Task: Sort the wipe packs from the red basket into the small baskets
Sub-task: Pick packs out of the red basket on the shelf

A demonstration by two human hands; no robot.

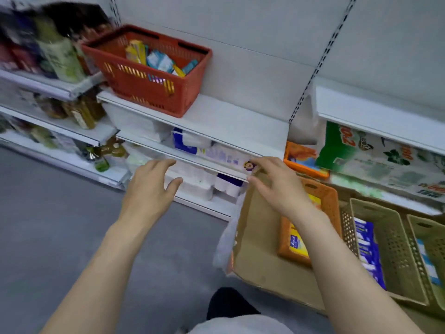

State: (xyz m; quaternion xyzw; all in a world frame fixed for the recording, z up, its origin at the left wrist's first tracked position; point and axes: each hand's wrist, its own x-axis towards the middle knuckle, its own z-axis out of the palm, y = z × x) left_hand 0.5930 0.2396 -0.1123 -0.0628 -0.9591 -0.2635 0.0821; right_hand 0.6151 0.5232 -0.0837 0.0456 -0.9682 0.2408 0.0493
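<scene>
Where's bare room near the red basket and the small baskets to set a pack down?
Bare shelf runs right of the red basket to the upright. Bare cardboard lies left of the orange basket. The grey floor is free. Crowded: the shelves on the left, and the beige baskets. Both the left hand and the right hand hold nothing.

A: What is on the shelf?

B: I see a red basket up on a white shelf, with yellow and blue wipe packs inside.

A: And the hands?

B: Both are empty, fingers loosely spread. My left hand hovers over the grey floor; my right hand reaches over a cardboard sheet. An orange basket and two beige baskets sit on it, holding packs.
</scene>
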